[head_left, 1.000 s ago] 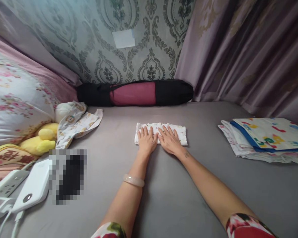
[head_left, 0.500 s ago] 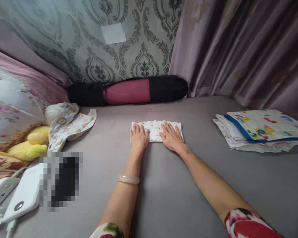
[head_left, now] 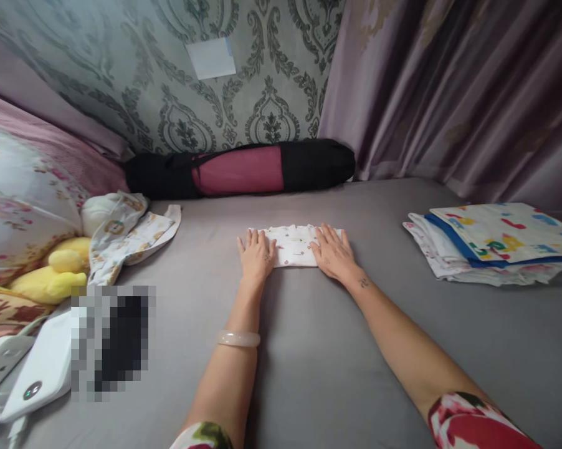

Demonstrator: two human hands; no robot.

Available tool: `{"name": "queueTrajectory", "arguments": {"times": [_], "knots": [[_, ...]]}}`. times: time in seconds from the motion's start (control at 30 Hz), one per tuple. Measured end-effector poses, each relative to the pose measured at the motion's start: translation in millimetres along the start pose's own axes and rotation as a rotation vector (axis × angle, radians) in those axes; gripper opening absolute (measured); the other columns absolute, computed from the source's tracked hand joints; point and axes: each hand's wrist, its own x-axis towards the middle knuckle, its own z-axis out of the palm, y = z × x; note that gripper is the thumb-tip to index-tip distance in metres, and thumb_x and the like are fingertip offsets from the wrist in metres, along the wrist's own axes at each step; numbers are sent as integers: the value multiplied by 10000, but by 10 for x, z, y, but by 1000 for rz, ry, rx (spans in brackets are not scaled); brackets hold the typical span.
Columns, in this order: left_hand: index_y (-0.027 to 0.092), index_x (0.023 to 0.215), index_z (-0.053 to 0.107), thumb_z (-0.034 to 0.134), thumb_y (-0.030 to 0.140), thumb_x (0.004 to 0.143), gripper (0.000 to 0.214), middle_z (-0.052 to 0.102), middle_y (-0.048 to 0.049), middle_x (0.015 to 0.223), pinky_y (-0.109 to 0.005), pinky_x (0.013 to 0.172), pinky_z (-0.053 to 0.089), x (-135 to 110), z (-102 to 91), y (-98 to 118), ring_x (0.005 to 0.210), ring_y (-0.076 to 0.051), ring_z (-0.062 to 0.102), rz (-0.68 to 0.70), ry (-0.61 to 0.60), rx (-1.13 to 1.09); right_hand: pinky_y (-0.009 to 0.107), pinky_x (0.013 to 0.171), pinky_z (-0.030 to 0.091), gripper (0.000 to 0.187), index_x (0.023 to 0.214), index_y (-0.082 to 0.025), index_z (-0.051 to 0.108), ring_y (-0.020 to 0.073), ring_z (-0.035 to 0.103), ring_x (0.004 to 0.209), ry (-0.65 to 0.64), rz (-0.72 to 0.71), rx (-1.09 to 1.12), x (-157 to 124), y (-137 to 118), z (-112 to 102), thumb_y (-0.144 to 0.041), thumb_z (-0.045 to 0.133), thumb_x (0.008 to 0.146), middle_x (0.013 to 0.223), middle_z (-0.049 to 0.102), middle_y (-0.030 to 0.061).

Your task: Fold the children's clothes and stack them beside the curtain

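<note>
A folded white cloth with small printed motifs [head_left: 295,247] lies flat on the grey bed sheet [head_left: 304,349], in the middle of the head view. Over its left end rests my left hand [head_left: 257,254], palm down with the fingers stretched out. My right hand [head_left: 336,252] lies flat across the right end, fingers extended and pointing away from me. Both hands are open and press on the cloth without grasping it. The parts of the cloth under my palms are hidden.
To the right sits a stack of folded cloths [head_left: 509,234]. A long black and pink bag [head_left: 238,168] lies along the wall. At left are a printed cloth [head_left: 141,234], a yellow plush toy [head_left: 52,280], a white power bank [head_left: 40,368] and a power strip [head_left: 5,362].
My hands have slid apart, the left one slightly left and the right one to the right, toward the cloth's ends. More of the cloth's middle shows between them.
</note>
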Motion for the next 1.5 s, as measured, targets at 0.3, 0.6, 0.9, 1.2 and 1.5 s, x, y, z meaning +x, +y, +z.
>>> {"name": "queueTrajectory", "arguments": {"times": [0.3,0.6,0.9,1.2,1.5], "knots": [[59,1451,368,250,463,973,637,273,-196,1553,-473,1172,216,41,102,-152,1447,-310,243,-30,-94,-8,466,1170,166,651,1487,-30,313,277,227,1444,-58,51,13,55,201,103,-427,166,992,1567,258,163],[116,1432,396,283,454,967,586,302,-158,1554,-508,1157,241,58,50,-154,1428,-308,293,-73,-117,-73,464,1166,190,629,1491,-37,308,276,233,1442,-74,44,23,44,232,64,-403,189,993,1568,261,152],[132,1392,456,276,403,987,519,392,-122,1515,-434,1190,189,57,20,-75,1446,-251,265,84,18,-28,433,1182,144,648,1472,-11,336,273,211,1451,-5,-4,14,68,30,47,-423,197,991,1564,260,172],[122,1442,385,241,459,984,587,296,-171,1552,-463,1157,239,34,67,-49,1462,-288,205,31,-126,0,439,1180,162,660,1479,-24,330,270,201,1454,-49,16,49,77,38,114,-443,193,988,1558,282,164],[129,1375,476,269,410,984,525,374,-137,1523,-466,1172,220,64,6,-60,1446,-269,262,24,-7,-11,424,1180,156,653,1485,-24,316,276,201,1453,-45,41,66,72,77,46,-430,182,991,1569,252,168]]}}
